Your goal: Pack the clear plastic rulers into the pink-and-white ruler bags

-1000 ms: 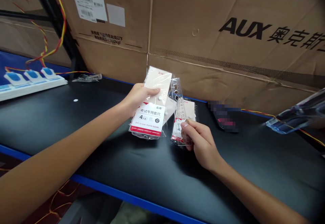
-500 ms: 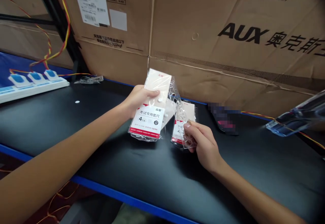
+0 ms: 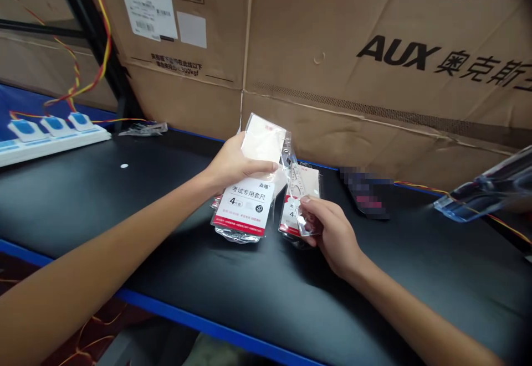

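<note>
Black workbench (image 3: 103,211), hands (image 3: 239,164) clasping ruler packs (image 3: 245,208)

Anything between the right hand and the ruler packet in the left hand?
The right hand holds its own ruler packet, whose clear top meets the ruler packet in the left hand. Nothing else visible.

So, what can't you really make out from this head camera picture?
All in the head view:
The left hand hides part of the ruler set packet it holds.
The right hand covers the lower end of the second packet.
The dark item is pixelated.
The clear blue-tinted piece is cut off by the right edge.
</note>
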### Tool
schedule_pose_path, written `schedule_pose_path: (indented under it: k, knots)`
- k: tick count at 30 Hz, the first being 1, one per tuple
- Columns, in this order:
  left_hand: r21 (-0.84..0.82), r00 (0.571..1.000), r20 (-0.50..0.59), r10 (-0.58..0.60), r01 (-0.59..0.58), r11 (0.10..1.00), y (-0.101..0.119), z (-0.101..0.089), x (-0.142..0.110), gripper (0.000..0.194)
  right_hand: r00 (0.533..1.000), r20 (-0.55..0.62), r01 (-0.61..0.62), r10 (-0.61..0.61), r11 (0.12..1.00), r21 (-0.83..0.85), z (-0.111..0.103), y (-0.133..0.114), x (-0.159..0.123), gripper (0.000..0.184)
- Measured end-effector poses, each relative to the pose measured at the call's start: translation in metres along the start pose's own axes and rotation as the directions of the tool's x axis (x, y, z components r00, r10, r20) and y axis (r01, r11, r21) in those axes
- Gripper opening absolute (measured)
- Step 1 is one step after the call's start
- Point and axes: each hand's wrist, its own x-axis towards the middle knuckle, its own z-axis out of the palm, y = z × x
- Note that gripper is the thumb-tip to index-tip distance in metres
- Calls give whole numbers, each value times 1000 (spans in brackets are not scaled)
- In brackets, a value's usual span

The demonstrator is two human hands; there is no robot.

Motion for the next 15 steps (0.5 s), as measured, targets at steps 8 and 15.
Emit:
schedule_pose_path:
  k: [8, 15]
  knots:
    - [155, 985, -156, 72, -47, 987, -6, 2, 1, 87, 993, -116, -21, 18, 1000, -23, 1, -3, 5, 43]
    - [223, 988, -115, 108, -80, 971, -10, 3, 0, 90, 988, -154, 10, -7, 1000, 19, 5, -5, -2, 27]
